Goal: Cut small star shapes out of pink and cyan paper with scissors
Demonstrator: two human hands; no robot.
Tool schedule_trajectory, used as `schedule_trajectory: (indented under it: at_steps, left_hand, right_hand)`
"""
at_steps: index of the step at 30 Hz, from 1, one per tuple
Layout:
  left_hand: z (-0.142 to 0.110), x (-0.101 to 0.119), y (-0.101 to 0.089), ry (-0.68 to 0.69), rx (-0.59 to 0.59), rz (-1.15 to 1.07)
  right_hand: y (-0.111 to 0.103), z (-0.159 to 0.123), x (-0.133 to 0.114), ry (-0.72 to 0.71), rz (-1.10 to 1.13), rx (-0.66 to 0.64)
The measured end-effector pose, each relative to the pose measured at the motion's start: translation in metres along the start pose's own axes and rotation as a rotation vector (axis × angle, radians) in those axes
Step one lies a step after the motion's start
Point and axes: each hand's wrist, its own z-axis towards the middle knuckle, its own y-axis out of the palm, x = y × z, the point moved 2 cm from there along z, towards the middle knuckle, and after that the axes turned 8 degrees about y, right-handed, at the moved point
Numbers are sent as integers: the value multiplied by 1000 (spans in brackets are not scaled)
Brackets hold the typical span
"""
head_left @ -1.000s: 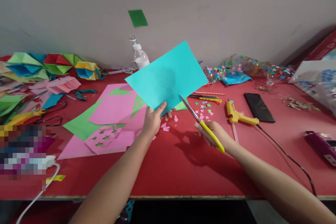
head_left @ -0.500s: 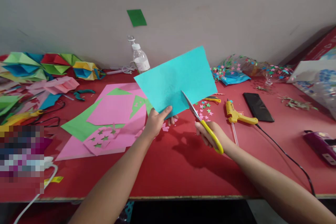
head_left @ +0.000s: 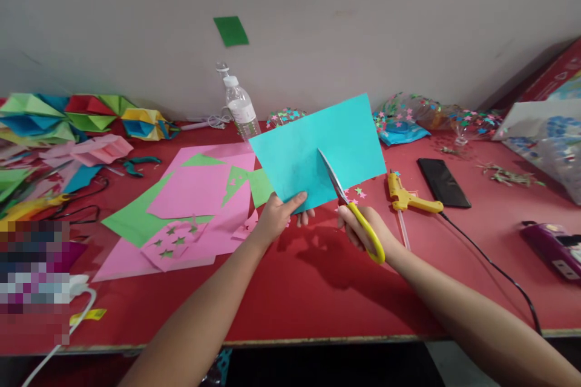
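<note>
A rectangular turquoise sheet of paper (head_left: 336, 133) is held up above the table, tilted toward me. My left hand (head_left: 284, 211) pinches its lower left edge, thumb on the front and fingers behind. My right hand (head_left: 361, 227) is closed round the yellow handles of a pair of scissors (head_left: 338, 184). The blades look closed, and their tip overlaps the front of the sheet; I cannot tell whether it touches. Pink sheets (head_left: 190, 190) and a green sheet (head_left: 131, 217) lie to the left, one pink piece with star-shaped holes. Small paper stars (head_left: 357, 195) lie behind the scissors.
A yellow glue gun (head_left: 413, 196) with a black cord and a phone (head_left: 443, 182) lie at right, near a purple power socket (head_left: 554, 248). Plastic bottles (head_left: 240, 106) stand by the partition (head_left: 290, 24). Folded paper ornaments (head_left: 91, 115) and pliers (head_left: 138, 166) are at left.
The turquoise sheet has moved to the right and down, with its right end swinging lower. My left hand has shifted right with it. The right hand with the scissors has stayed nearly in place.
</note>
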Motion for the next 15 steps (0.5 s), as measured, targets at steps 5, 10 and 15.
schedule_trajectory:
  at_steps: [5, 10, 15]
  left_hand:
    - [-2, 1, 4, -21, -16, 44]
    - [0, -1, 2, -20, -11, 43]
    - [1, -4, 4, -22, -54, 55]
  right_hand:
    - [2, 2, 2, 22, 59, 2]
    - [3, 4, 2, 12, 72, -15]
    - [1, 8, -4, -33, 44, -24]
